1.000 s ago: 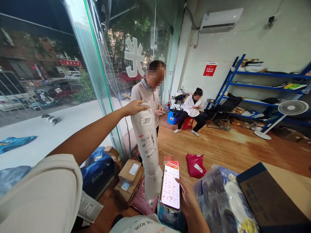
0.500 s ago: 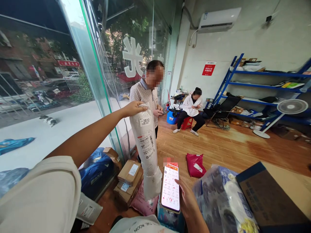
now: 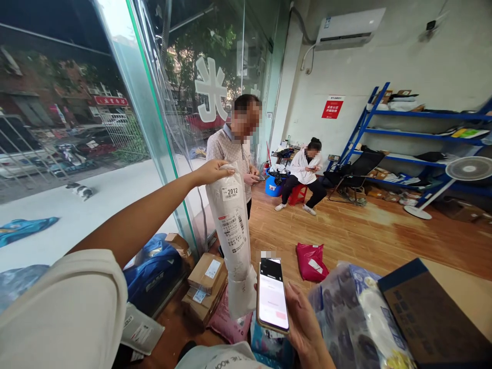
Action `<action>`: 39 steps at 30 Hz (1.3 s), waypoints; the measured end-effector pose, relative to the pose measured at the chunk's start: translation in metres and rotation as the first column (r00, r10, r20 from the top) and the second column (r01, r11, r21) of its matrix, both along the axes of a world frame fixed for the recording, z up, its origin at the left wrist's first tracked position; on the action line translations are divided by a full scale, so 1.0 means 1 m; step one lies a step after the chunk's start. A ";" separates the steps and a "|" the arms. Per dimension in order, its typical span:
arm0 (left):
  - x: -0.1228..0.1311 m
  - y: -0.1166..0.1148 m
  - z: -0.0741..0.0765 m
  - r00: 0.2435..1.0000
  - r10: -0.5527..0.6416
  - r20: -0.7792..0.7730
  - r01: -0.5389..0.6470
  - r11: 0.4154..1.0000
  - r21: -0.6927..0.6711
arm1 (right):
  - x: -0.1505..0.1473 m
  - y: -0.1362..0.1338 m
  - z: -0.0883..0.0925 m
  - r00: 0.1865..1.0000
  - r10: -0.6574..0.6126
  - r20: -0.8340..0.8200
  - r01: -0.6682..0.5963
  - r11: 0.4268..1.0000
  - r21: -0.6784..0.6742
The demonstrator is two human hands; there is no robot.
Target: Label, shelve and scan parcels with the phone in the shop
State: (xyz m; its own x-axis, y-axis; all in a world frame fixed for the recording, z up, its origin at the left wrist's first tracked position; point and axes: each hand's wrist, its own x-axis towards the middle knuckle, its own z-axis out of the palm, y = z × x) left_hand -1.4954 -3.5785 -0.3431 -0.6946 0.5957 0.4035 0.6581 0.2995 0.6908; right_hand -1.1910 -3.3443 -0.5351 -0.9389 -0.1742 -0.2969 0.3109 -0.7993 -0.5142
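At the end of my outstretched arm, my left hand (image 3: 213, 171) pinches the top of a long white parcel (image 3: 230, 220). The parcel hangs upright, its lower end folded, and carries a printed shipping label (image 3: 232, 233) and a smaller sticker (image 3: 230, 192) reading 2012. Low in the middle of the view, my right hand (image 3: 302, 312) is wrapped around a smartphone (image 3: 272, 297). Its lit screen shows a dark band at the top and a pale page below. The phone stands just right of the parcel's lower end.
Brown cardboard boxes (image 3: 205, 274), a pink parcel (image 3: 230, 318) and a blue bag (image 3: 154, 271) lie below. A magenta parcel (image 3: 312, 261) rests on the floor. At right are a large carton (image 3: 434, 312) and a fan (image 3: 467, 168). One person (image 3: 228, 146) stands ahead; another (image 3: 303, 169) sits.
The phone screen has switched from a red-topped page of icons to a pale page with a dark top. My right thumb has moved off the screen. The left hand still holds the parcel.
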 end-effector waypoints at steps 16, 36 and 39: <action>0.003 0.005 -0.008 0.991 0.076 -0.110 -0.090 0.989 -0.121 | 0.002 -0.062 0.081 0.991 0.069 -0.111 -0.016 0.907 0.421; 0.003 0.009 -0.013 0.993 0.056 -0.107 -0.070 0.989 -0.127 | 0.008 -0.076 0.093 0.844 0.510 -0.164 -0.521 0.853 -0.028; 0.004 0.009 -0.012 0.994 0.052 -0.098 -0.063 0.991 -0.122 | 0.007 -0.075 0.093 0.844 0.513 -0.157 -0.522 0.852 -0.022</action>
State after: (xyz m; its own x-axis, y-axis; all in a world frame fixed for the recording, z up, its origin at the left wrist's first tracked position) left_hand -1.4914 -3.5698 -0.3553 -0.6914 0.6056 0.3940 0.6978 0.4186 0.5813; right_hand -1.1837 -3.4198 -0.4418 -0.7377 -0.6601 -0.1415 0.6166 -0.5736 -0.5392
